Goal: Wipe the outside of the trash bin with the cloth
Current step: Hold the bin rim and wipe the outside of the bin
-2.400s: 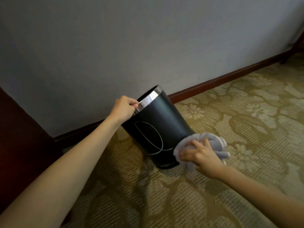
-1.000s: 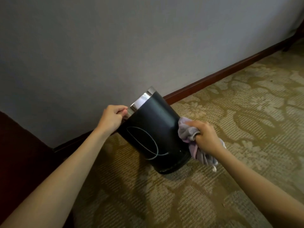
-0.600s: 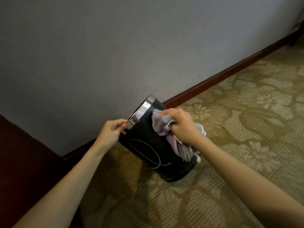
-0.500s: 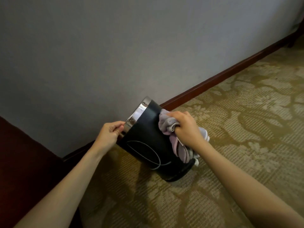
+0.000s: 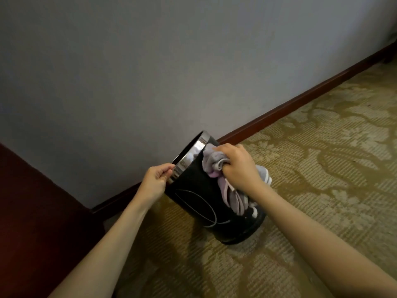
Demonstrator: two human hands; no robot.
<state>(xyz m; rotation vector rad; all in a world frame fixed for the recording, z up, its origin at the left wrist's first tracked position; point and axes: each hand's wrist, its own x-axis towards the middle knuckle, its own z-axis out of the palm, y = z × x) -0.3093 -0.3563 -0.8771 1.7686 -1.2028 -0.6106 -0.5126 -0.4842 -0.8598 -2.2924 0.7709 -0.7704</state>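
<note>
Wiping is under way: the right hand grips one bunched lilac-grey cloth against the upper side of the single black cylindrical metal-rimmed trash bin, tilted towards the wall; the left hand pinches its rim; next probably needs turning the bin to reach unwiped sides

The trash bin is black, with a shiny silver band round its rim and thin white curved lines on its side. The cloth against it is pale grey-lilac. Beneath the bin, the carpet shows beige floral figures on olive-gold. Behind the bin, a reddish-brown skirting board edges the plain grey-blue wall.
</note>
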